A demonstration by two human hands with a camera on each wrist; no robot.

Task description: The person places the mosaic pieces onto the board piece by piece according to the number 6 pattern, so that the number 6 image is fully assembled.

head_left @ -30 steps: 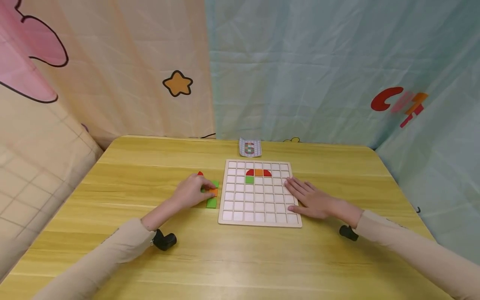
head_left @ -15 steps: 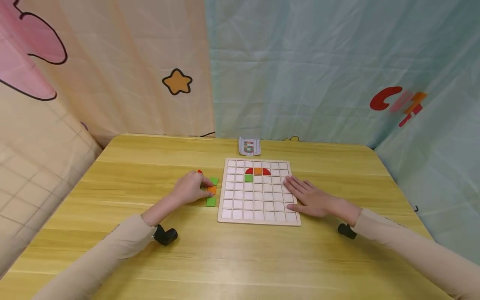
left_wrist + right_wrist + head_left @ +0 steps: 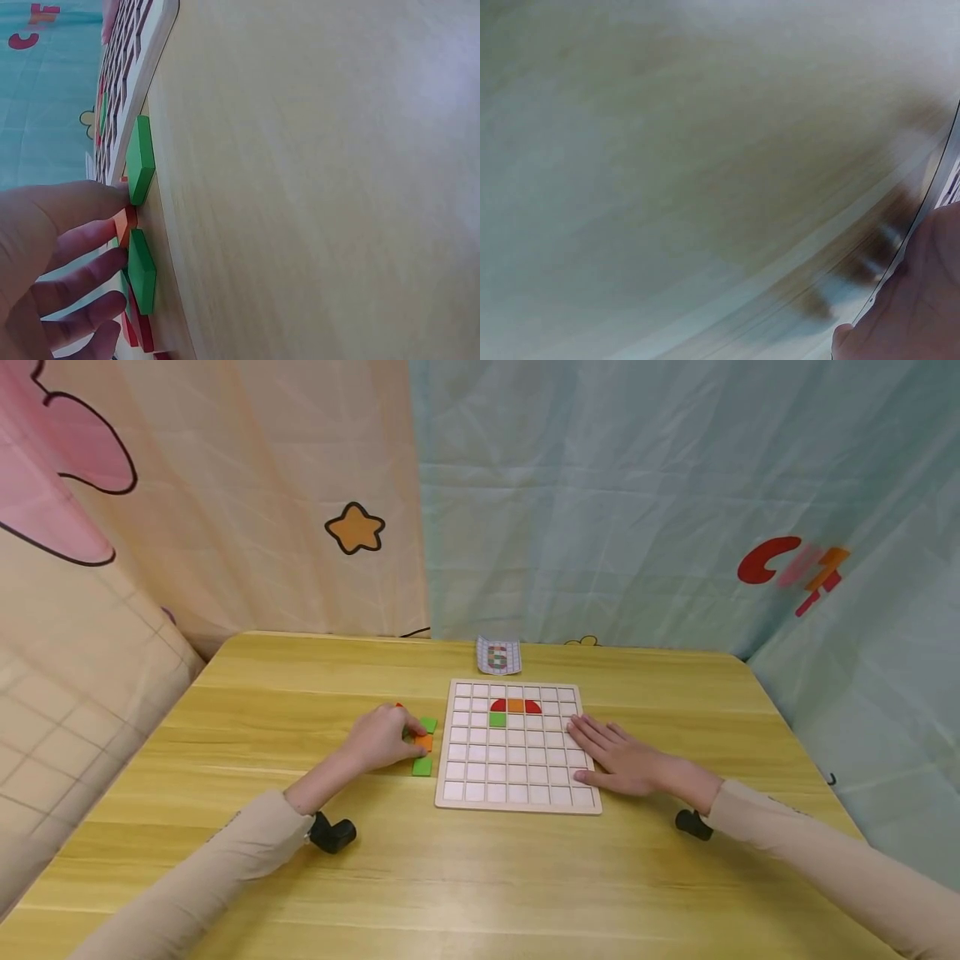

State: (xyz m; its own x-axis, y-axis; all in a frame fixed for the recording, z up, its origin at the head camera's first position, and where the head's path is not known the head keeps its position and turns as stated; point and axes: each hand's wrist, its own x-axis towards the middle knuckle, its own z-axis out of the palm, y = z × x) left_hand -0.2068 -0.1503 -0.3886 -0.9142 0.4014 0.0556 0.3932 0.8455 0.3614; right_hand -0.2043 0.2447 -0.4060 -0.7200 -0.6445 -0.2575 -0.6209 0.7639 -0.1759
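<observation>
At the left of the white-celled wooden grid board (image 3: 517, 804), my left hand (image 3: 380, 737) pinches an orange square tile (image 3: 424, 742) between thumb and fingers, low over the table. Green tiles lie about it: one green tile (image 3: 422, 767) on the near side, another green tile (image 3: 428, 725) on the far side. In the left wrist view the orange tile (image 3: 126, 223) shows between thumb and index finger; red tiles (image 3: 141, 326) lie farther along, partly hidden. My right hand (image 3: 622, 762) lies flat, fingers straight, on the board's right edge. Two red rounded tiles, an orange one and a green one sit in the board's upper cells.
Behind the board, near the table's far edge, lies a small pattern card (image 3: 498, 657) with a coloured figure on a grid. Printed curtains (image 3: 600, 510) stand behind the table. A black wrist camera (image 3: 332, 833) hangs under the left sleeve.
My left hand's fingers have shifted slightly left, and more of the orange tile shows now. The right hand and the board stay as they were.
</observation>
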